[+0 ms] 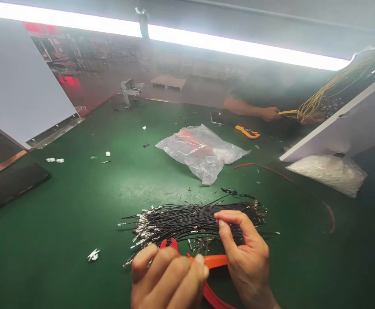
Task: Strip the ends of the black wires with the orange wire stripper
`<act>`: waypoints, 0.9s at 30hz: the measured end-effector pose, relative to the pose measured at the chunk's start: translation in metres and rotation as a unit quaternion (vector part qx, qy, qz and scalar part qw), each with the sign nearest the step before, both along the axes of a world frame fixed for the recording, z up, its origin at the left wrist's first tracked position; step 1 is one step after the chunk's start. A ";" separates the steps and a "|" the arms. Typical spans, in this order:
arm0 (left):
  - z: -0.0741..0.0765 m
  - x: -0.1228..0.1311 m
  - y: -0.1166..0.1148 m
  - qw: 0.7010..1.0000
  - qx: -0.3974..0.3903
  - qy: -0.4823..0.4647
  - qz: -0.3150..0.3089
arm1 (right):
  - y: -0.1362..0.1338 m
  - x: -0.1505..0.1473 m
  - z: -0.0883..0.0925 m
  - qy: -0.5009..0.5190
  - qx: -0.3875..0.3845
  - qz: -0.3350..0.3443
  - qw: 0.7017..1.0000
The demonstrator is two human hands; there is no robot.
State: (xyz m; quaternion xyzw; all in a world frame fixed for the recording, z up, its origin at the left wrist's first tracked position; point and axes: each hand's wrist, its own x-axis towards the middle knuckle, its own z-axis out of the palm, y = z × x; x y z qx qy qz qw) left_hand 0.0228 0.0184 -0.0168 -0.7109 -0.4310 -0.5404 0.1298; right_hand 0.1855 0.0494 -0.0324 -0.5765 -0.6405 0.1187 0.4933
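Black insulation covers the bundle of wires (187,221) lying on the green tabletop (78,193), the landmark for everything here. Its long axis runs left to right, the right end angled slightly away from the wearer; silvery terminals (145,227) crowd the left end, while copper tips show at the right.

On the bundle's near side is a red-and-orange hand tool (216,261), its red head pointing away toward the wires, its handles spreading to the right. The left hand (170,277) covers its middle with fingers curled in; whether they grip it cannot be told. Over the bundle's right half, the right hand (247,253) has thumb and forefinger nearly meeting; what, if anything, sits between them cannot be made out.

Beyond the bundle lies a clear plastic bag (202,150) with red and white contents. Farther off, to the bundle's right, are a phone (217,118) and a yellow tool (247,132), any lettering on it too small to read. Past these, a co-worker's hand (270,113) holds another yellow tool (287,113) beside yellow wires (319,98). White connectors (93,255) sit left of the bundle.
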 end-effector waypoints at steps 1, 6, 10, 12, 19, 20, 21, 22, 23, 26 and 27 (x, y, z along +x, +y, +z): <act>-0.001 0.000 0.001 0.999 -0.036 0.001 -0.016 | -0.001 0.001 0.000 -0.002 0.006 0.006 1.000; 0.001 -0.006 0.003 0.993 -0.108 -0.009 -0.045 | 0.000 -0.003 -0.003 -0.017 0.010 0.056 0.998; 0.004 -0.008 0.003 0.992 -0.116 -0.015 -0.053 | 0.003 0.002 -0.006 -0.032 0.021 0.070 0.997; 0.004 -0.009 0.004 0.989 -0.131 -0.013 -0.071 | 0.003 0.006 -0.006 -0.026 0.032 0.057 0.997; -0.002 -0.008 0.005 0.975 -0.195 -0.059 -0.083 | -0.009 0.001 0.007 -0.037 0.002 0.257 0.966; -0.002 -0.007 0.005 0.975 -0.197 -0.065 -0.085 | -0.010 -0.002 0.007 -0.042 0.007 0.279 0.959; -0.002 -0.007 0.005 0.973 -0.200 -0.069 -0.088 | -0.010 -0.004 0.007 -0.047 0.013 0.291 0.956; -0.002 -0.008 0.005 0.972 -0.206 -0.070 -0.092 | -0.011 -0.006 0.006 -0.048 0.018 0.293 0.955; -0.002 -0.009 0.005 0.970 -0.213 -0.067 -0.097 | -0.011 -0.007 0.005 -0.046 0.021 0.289 0.956; 0.000 -0.014 0.006 0.963 -0.241 -0.062 -0.104 | -0.010 -0.007 0.003 -0.046 0.005 0.273 0.961; 0.001 -0.015 0.007 0.962 -0.244 -0.065 -0.104 | -0.010 -0.006 0.002 -0.049 -0.001 0.271 0.961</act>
